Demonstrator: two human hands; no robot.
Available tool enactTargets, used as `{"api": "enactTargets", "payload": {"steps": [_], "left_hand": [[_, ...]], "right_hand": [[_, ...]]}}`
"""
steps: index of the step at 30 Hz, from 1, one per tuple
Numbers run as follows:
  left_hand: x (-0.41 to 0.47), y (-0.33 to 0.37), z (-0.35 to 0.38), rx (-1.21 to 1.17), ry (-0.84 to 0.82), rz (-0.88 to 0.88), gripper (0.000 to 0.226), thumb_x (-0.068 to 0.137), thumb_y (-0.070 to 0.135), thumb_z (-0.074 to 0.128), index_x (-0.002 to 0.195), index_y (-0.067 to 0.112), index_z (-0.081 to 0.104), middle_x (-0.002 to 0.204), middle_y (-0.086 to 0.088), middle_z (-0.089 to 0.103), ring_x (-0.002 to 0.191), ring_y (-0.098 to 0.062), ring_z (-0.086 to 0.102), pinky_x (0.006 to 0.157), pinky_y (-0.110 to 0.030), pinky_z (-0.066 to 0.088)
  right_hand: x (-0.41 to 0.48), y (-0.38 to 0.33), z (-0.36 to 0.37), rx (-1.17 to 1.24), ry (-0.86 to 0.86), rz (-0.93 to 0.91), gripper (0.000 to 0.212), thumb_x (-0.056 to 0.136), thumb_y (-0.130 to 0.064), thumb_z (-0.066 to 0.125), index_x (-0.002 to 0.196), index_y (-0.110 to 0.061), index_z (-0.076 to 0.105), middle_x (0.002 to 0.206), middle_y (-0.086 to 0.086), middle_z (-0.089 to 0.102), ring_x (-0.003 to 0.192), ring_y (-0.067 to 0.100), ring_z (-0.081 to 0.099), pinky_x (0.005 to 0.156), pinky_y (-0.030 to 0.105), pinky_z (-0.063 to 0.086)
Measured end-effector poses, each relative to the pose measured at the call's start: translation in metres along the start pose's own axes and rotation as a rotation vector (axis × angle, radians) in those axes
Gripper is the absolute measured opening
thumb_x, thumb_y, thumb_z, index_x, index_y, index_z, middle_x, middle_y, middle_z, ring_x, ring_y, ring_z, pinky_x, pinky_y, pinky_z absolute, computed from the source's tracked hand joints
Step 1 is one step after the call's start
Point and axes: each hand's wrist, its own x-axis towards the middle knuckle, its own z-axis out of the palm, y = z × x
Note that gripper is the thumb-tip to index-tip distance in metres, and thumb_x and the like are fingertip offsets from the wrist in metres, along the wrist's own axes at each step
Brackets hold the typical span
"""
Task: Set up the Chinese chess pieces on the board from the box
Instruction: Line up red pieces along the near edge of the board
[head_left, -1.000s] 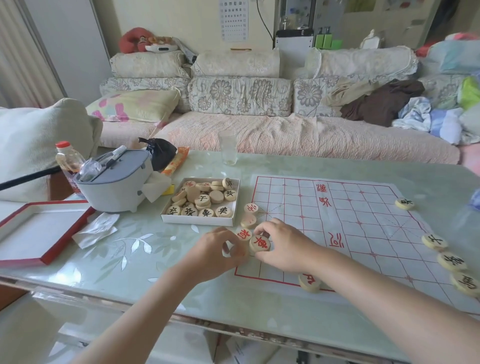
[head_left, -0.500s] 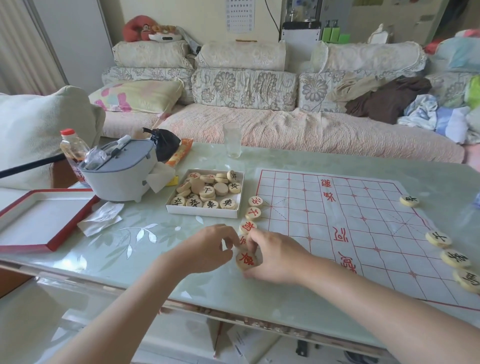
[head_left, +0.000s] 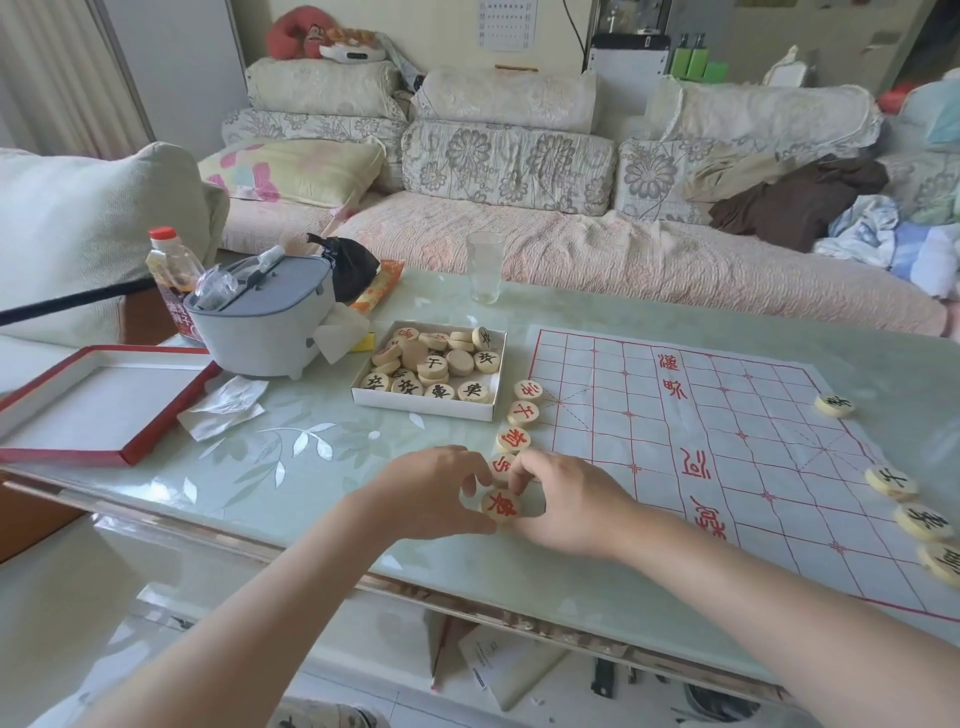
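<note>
Fingers (head_left: 470, 470) curled | left hand (head_left: 426, 493); right hand (head_left: 569, 506) both pinch red-lettered piece (head_left: 500, 505) | by board (head_left: 597, 374) edge

The pieces (head_left: 460, 362) look smooth wood, the board (head_left: 727, 415) matt paper, the table (head_left: 260, 467) glossy.

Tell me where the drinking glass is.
In the head view, the glass stands at the far edge of the table, just beyond the box of pieces, right of the black bag.
</note>
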Motion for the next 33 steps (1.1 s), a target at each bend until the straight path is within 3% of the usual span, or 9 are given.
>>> {"api": "enactTargets", "payload": {"steps": [2, 4, 7, 10, 15, 19, 24, 28, 33], "left_hand": [[0.001, -0.003, -0.005, 0.002, -0.035, 0.0, 0.045, 0.073, 0.053, 0.073, 0.112, 0.035, 0.059, 0.099, 0.017, 0.057, 0.084, -0.005, 0.052, 0.071, -0.02, 0.042], [0.003, -0.008, -0.01, -0.009, -0.06, 0.01, 0.044, 0.074, 0.051, 0.074, 0.112, 0.034, 0.06, 0.101, 0.015, 0.057, 0.079, -0.001, 0.05, 0.066, -0.016, 0.039], [0.008, -0.018, -0.022, -0.024, -0.003, 0.014, 0.039, 0.077, 0.046, 0.074, 0.111, 0.032, 0.061, 0.1, 0.014, 0.058, 0.075, -0.001, 0.05, 0.06, -0.011, 0.034], [0.02, -0.03, -0.036, -0.076, 0.123, -0.024, 0.027, 0.081, 0.039, 0.071, 0.106, 0.03, 0.063, 0.093, 0.015, 0.059, 0.074, -0.001, 0.052, 0.06, -0.013, 0.038], [0.043, -0.06, -0.056, -0.112, 0.38, -0.137, 0.016, 0.087, 0.022, 0.062, 0.1, 0.026, 0.07, 0.093, 0.009, 0.064, 0.088, -0.013, 0.06, 0.076, -0.028, 0.05], [0.062, -0.09, -0.066, -0.147, 0.49, -0.254, 0.021, 0.084, 0.015, 0.059, 0.098, 0.028, 0.068, 0.101, 0.006, 0.062, 0.096, -0.016, 0.058, 0.08, -0.03, 0.051], [0.077, -0.117, -0.058, -0.04, 0.459, -0.363, 0.043, 0.085, 0.013, 0.055, 0.124, 0.031, 0.057, 0.12, -0.001, 0.055, 0.113, -0.024, 0.047, 0.089, -0.038, 0.048], [0.087, -0.132, -0.053, -0.07, 0.479, -0.369, 0.053, 0.086, 0.016, 0.053, 0.138, 0.026, 0.044, 0.13, -0.003, 0.048, 0.12, -0.025, 0.04, 0.096, -0.036, 0.042], [0.097, -0.151, -0.05, -0.103, 0.518, -0.39, 0.047, 0.09, 0.028, 0.051, 0.137, 0.027, 0.046, 0.129, -0.001, 0.05, 0.121, -0.024, 0.04, 0.093, -0.036, 0.043]], "right_hand": [[0.0, -0.001, 0.001, 0.02, -0.011, -0.005, 0.031, 0.08, -0.051, 0.072, 0.096, -0.033, 0.053, 0.108, -0.017, 0.061, 0.092, 0.008, 0.056, 0.073, 0.025, 0.04], [0.0, 0.0, -0.003, 0.041, -0.022, -0.008, 0.033, 0.081, -0.056, 0.07, 0.099, -0.034, 0.053, 0.108, -0.02, 0.06, 0.092, 0.001, 0.055, 0.076, 0.025, 0.041], [0.006, 0.002, -0.014, 0.106, 0.032, -0.005, 0.024, 0.085, -0.048, 0.07, 0.1, -0.036, 0.055, 0.105, -0.02, 0.062, 0.074, -0.015, 0.052, 0.069, 0.017, 0.037], [0.027, 0.004, -0.026, 0.159, 0.144, 0.002, 0.013, 0.09, -0.033, 0.068, 0.098, -0.032, 0.058, 0.096, -0.015, 0.065, 0.064, -0.011, 0.052, 0.065, 0.019, 0.037], [0.087, 0.003, -0.033, 0.175, 0.186, 0.026, 0.014, 0.09, -0.02, 0.062, 0.1, -0.03, 0.062, 0.091, -0.014, 0.065, 0.084, 0.006, 0.061, 0.078, 0.029, 0.05], [0.143, -0.007, -0.032, 0.136, 0.185, 0.012, 0.016, 0.089, -0.018, 0.062, 0.102, -0.028, 0.065, 0.094, -0.012, 0.065, 0.078, 0.006, 0.057, 0.074, 0.026, 0.045], [0.201, -0.02, -0.021, 0.034, 0.106, 0.0, 0.024, 0.089, -0.02, 0.064, 0.112, -0.026, 0.063, 0.104, -0.008, 0.064, 0.099, 0.015, 0.06, 0.089, 0.031, 0.049], [0.228, -0.024, -0.005, -0.078, 0.066, -0.012, 0.035, 0.09, -0.041, 0.065, 0.122, -0.029, 0.058, 0.124, -0.004, 0.057, 0.115, 0.017, 0.054, 0.096, 0.034, 0.046], [0.243, -0.015, 0.013, -0.145, 0.08, -0.021, 0.021, 0.085, -0.042, 0.062, 0.104, -0.036, 0.055, 0.123, -0.007, 0.053, 0.12, 0.018, 0.05, 0.094, 0.037, 0.045]]}}
